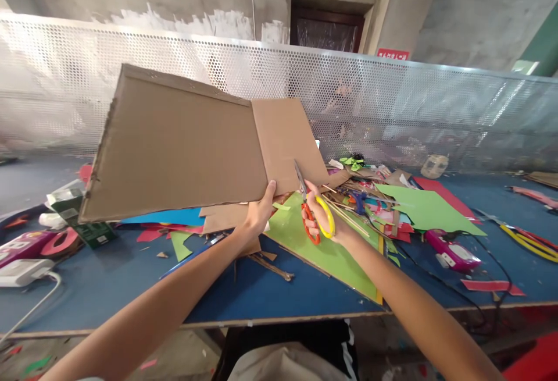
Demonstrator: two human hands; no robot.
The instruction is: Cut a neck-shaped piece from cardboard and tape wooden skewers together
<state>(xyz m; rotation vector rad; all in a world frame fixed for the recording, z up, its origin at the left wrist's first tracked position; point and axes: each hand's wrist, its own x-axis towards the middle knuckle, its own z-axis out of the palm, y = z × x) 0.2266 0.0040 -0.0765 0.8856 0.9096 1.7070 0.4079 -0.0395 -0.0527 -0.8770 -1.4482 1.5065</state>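
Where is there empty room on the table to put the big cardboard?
Room for the cardboard: bare blue table along the front edge, between the white box and the green sheet. Behind, paper scraps and the pink tool crowd the middle.

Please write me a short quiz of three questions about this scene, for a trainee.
1. True or false: the left hand holds the cardboard above the table.
2. Which tool does the right hand hold? A knife, B scissors, C pen.
3. Fill in: the sheet lying under the right hand is ____ in colour.
Key: 1 true; 2 B; 3 green.
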